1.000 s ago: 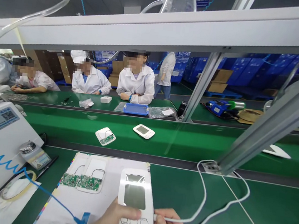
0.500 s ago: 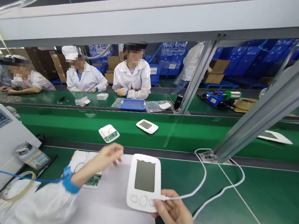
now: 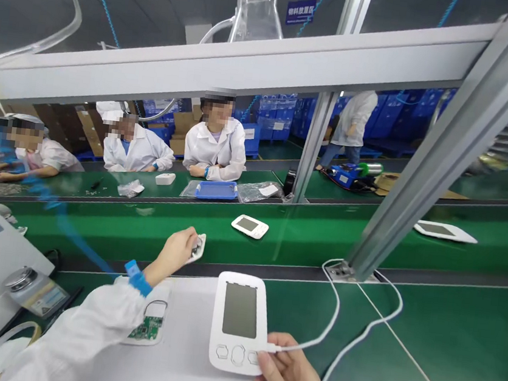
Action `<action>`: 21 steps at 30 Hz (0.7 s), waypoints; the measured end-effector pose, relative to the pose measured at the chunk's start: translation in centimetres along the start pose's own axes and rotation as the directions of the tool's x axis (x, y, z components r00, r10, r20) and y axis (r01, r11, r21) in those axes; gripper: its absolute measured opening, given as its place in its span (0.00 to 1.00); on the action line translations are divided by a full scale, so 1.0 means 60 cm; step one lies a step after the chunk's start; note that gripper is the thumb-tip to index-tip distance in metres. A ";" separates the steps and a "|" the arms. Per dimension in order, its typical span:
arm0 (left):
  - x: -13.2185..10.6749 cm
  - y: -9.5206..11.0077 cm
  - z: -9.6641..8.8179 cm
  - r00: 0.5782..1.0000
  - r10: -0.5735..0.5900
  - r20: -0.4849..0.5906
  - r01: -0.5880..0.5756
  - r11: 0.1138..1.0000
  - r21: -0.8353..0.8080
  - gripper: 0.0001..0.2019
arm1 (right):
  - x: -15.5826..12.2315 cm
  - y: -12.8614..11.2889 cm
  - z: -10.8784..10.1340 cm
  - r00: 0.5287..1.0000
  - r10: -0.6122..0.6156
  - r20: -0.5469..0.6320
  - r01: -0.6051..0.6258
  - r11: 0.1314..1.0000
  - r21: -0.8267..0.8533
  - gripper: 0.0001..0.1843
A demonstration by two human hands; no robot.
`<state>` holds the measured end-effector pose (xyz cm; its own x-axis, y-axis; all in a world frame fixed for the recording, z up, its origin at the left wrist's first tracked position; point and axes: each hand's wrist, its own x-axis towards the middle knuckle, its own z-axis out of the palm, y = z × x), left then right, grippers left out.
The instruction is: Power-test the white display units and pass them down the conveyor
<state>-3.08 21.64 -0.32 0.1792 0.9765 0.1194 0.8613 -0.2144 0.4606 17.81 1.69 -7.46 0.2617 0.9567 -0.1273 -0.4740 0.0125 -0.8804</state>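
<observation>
Our left hand (image 3: pixel 177 250) is at the green belt (image 3: pixel 304 236), fingers closed on a small white part (image 3: pixel 198 246). Our right hand (image 3: pixel 292 378) pinches the white device (image 3: pixel 239 323) over the white sheet (image 3: pixel 185 345) on our tabletop (image 3: pixel 423 356).

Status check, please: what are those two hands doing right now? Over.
Left hand out on green belt, fingers closed on small open casing. Right hand grips white screen unit, white cable plugged in. Nothing blocking either.
</observation>
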 end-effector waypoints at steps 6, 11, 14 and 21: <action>-0.167 0.018 0.048 0.970 0.201 0.137 -0.195 0.979 -0.058 0.10 | 0.000 -0.014 -0.004 0.999 -0.035 0.016 0.035 0.999 0.030 0.22; -0.223 0.039 0.034 0.974 0.181 0.137 -0.137 0.949 -0.284 0.17 | -0.002 -0.027 -0.001 0.998 -0.047 0.040 0.047 0.999 -0.009 0.22; -0.250 0.071 0.034 0.938 0.184 0.292 0.050 0.765 -0.642 0.30 | -0.006 -0.026 -0.001 0.996 -0.074 0.052 0.076 0.996 -0.046 0.19; -0.290 0.099 0.075 0.935 0.095 0.343 0.246 0.526 -0.814 0.46 | -0.012 -0.026 -0.001 0.994 -0.029 0.103 0.036 0.997 -0.067 0.20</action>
<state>1.07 3.46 -3.61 0.4121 0.8993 -0.1464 0.1096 0.1106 0.9878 18.39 0.95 -6.02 0.1878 0.9807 -0.0541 -0.4067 0.0275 -0.9132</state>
